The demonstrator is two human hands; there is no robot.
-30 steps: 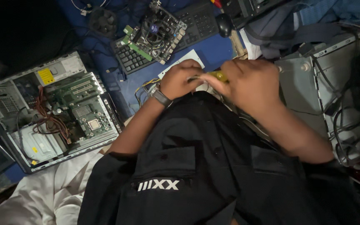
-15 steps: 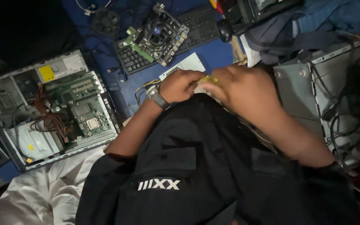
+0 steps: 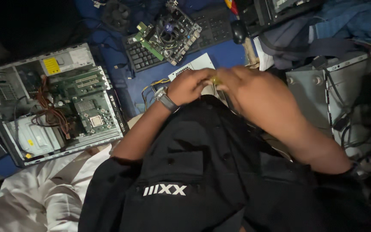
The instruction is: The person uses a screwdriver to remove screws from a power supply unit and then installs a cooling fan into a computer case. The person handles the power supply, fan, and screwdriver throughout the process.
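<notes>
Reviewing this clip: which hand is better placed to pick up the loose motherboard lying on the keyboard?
Probably the left hand: it sits closer to the loose motherboard on the keyboard. The right hand lies farther off, beside the grey case. Both are closed around a small yellow thing.

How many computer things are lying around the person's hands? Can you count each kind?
Open computer cases: 2 (one at left, one at right)
Loose circuit boards: 1
Keyboards: 1
Computer mice: 1
Total: 5
</notes>
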